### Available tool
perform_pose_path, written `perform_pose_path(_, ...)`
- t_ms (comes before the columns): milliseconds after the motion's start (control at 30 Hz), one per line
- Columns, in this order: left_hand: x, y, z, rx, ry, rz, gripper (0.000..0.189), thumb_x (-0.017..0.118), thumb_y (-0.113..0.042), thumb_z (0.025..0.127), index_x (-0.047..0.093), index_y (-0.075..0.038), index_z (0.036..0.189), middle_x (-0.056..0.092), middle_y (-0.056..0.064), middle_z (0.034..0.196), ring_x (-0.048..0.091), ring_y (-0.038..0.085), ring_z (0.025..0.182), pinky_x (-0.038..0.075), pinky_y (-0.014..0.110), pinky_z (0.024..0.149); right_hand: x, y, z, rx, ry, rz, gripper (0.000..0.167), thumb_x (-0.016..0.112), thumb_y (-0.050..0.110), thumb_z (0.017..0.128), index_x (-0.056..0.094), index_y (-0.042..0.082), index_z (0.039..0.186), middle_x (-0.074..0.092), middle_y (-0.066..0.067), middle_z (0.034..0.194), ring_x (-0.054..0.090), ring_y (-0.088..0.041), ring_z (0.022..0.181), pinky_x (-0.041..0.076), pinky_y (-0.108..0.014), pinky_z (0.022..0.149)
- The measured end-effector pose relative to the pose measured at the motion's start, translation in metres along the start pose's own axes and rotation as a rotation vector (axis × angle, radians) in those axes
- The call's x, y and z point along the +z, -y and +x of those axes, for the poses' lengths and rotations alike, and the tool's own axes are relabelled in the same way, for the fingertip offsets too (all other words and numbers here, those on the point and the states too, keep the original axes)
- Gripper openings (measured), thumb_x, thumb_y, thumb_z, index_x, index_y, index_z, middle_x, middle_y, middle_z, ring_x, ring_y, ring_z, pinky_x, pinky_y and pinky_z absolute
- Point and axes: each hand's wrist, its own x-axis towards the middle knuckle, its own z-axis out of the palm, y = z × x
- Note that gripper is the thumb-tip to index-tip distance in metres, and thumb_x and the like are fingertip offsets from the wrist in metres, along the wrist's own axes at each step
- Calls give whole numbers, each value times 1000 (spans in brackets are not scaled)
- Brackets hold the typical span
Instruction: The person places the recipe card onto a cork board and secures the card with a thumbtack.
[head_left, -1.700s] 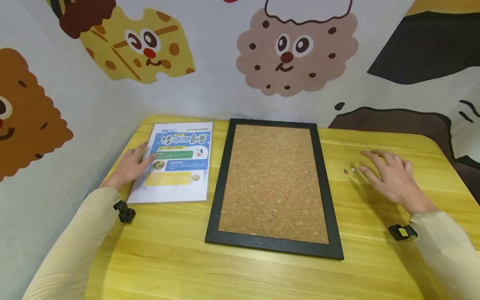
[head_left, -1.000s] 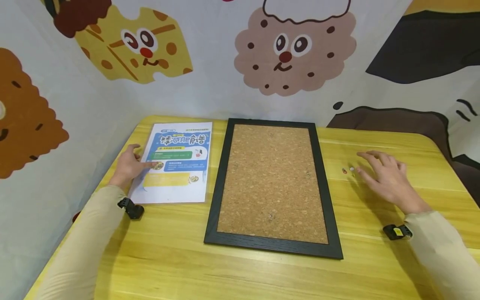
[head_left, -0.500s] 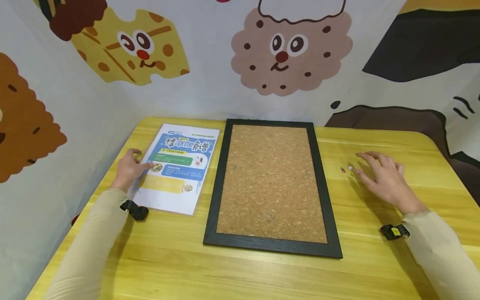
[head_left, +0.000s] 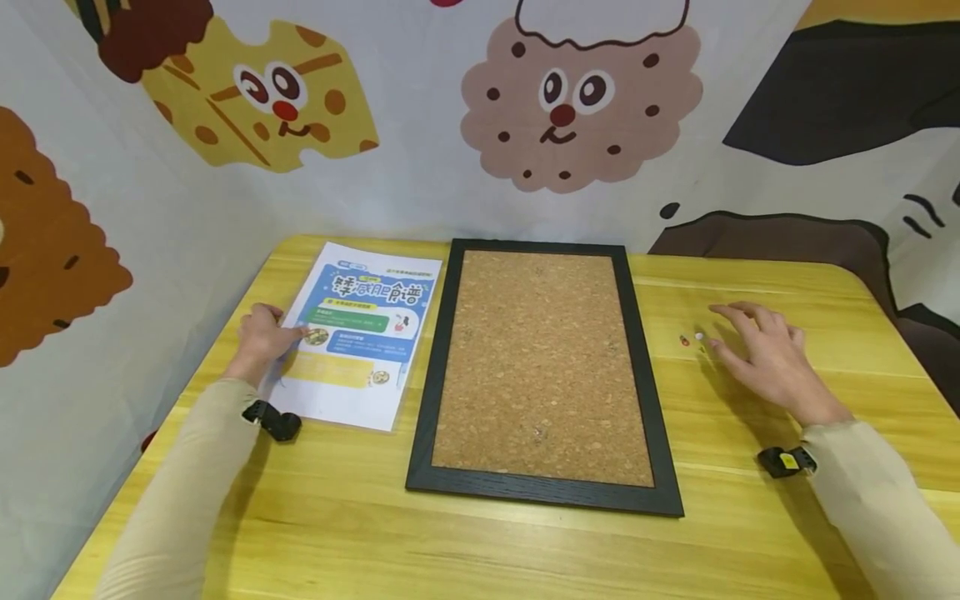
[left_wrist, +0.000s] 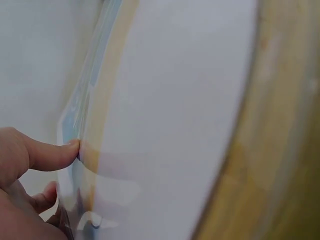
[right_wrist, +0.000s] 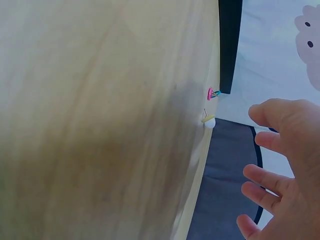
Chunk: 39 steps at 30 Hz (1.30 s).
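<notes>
A laminated printed sheet (head_left: 345, 404) with blue, green and yellow blocks lies at the left of the table, slightly turned. My left hand (head_left: 260, 340) pinches its left edge, thumb on top and fingers beneath, and the sheet bends there in the left wrist view. To the right of the sheet lies a cork board (head_left: 540, 358) in a black frame. Several small thumbtacks (right_wrist: 209, 121), with white, yellow, pink and green showing, lie right of the board. My right hand (head_left: 768, 360) hovers by them, fingers spread and relaxed, touching nothing.
The yellow wood-grain table (head_left: 525, 558) carries everything. A white wall covering (head_left: 420, 192) with cartoon food prints rises behind it and along the left. Both wrists wear a black strap-on device (head_left: 780, 462).
My left hand moved from lying over the sheet's left edge to pinching it. The sheet has turned clockwise and shifted right toward the board. The right hand stays nearly still beside the thumbtacks.
</notes>
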Motion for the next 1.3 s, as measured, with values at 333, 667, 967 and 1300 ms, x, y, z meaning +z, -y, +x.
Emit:
perform_pose_path(333, -4, 7, 2, 142, 30, -114, 51, 57, -5, 93, 32, 2, 137, 44, 33, 131, 48, 42, 108, 43, 46, 84, 4, -4, 4, -88, 30, -17, 29, 62, 7, 93, 62, -1, 121, 59, -27, 117, 50, -48, 106, 36, -61, 77)
perform_pose_path(667, -20, 16, 5, 256, 61, -156, 30, 55, -8, 95, 51, 3, 123, 42, 27, 126, 38, 39, 109, 33, 44, 87, 5, -9, 8, -50, 71, 120, 21, 64, -1, 90, 66, -3, 111, 66, -20, 103, 60, -35, 91, 47, -55, 76)
perform_pose_path(967, -37, 11, -3, 272, 186, -381, 35, 45, -16, 102, 47, 0, 132, 36, 17, 136, 50, 23, 100, 46, 22, 78, 7, -11, 10, 5, 82, 186, 17, 70, -3, 86, 70, 0, 102, 69, -10, 92, 58, -7, 78, 48, -20, 64)
perform_pose_path(1300, -45, -3, -12, 285, 230, -653, 23, 51, -11, 100, 61, -9, 120, 48, 5, 119, 58, 13, 90, 51, 23, 72, 9, -11, 12, 42, 96, 228, 12, 69, -1, 87, 70, -1, 99, 68, -13, 94, 56, -3, 77, 44, -12, 64)
